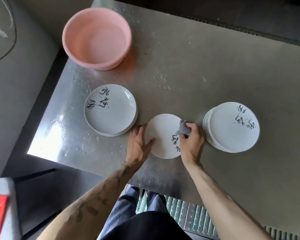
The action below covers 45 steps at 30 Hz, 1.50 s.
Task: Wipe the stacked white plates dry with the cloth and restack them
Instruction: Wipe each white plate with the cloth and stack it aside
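Observation:
One white plate [163,134] with black brush lettering sits between my hands, near the front of the steel table. My left hand [139,141] grips its left rim, thumb on top. My right hand [191,141] grips a bunched grey cloth [183,129] and presses it on the plate's right side. A low stack of the same plates [111,110] stands to the left. A taller stack of plates [232,127] stands to the right, just past my right hand.
A pink plastic basin [96,38] stands at the back left of the steel table [197,75], whose surface carries water drops. The table's left edge and front edge lie close by. A grey and red object [0,208] is at the lower left.

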Available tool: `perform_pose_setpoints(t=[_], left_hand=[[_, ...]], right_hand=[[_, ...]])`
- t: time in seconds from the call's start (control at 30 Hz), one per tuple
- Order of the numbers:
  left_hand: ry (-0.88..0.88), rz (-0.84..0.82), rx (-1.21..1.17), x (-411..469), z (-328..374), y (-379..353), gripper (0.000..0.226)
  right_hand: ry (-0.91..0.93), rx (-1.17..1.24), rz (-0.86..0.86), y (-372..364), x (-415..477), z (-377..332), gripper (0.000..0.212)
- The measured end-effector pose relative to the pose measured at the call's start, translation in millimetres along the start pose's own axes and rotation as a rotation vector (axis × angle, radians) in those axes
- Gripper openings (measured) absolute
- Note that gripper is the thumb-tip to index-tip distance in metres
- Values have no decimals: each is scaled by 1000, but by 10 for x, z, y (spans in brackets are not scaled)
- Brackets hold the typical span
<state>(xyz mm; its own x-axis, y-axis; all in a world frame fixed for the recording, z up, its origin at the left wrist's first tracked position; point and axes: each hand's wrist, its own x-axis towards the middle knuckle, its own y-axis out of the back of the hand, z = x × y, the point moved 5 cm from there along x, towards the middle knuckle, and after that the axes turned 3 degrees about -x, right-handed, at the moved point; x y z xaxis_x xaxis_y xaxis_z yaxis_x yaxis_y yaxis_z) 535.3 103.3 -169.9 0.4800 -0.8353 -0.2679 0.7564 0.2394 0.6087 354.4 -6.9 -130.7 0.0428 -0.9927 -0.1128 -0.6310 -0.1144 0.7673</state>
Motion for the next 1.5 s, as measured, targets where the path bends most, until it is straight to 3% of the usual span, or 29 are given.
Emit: perform_pose_setpoints(t=[0.07,0.13,0.2,0.37,0.6,0.73,0.97,1.1,1.33,1.4,1.5], left_hand=[[-72,-52,109,-34,-12,-26,102],[-124,-86,199,-57,-41,-72,129],[-156,-98,254,-65,-80,-122,139],[-165,-99,270,-27,-147,-174,142],[-196,-135,240,-33,-195,-162,139],[-169,-154,220,-27,-206,-149,142],[-195,-117,204,-32,-237,-123,133],[-178,-126,224,-35,-273,-113,140],[-201,-141,298,-61,-251,-123,140],[-203,-149,292,-54,-244,-123,141],[-204,-160,286,-48,-225,-108,139]], right_hand=[[88,-228,-11,-102,-53,-61,41],[156,-228,-82,-214,-131,-85,45],[193,-161,-136,-293,-194,-55,47],[158,-46,-106,-441,12,-239,33],[476,-104,-283,-681,-260,-464,21],[330,-117,-97,-579,108,-340,21],[446,-67,-221,-744,-281,-495,17],[341,-140,-72,-501,114,-288,19],[178,-164,1,-301,-75,6,24],[160,-96,-28,-422,-23,-184,23],[280,-64,-156,-629,-108,-457,19]])
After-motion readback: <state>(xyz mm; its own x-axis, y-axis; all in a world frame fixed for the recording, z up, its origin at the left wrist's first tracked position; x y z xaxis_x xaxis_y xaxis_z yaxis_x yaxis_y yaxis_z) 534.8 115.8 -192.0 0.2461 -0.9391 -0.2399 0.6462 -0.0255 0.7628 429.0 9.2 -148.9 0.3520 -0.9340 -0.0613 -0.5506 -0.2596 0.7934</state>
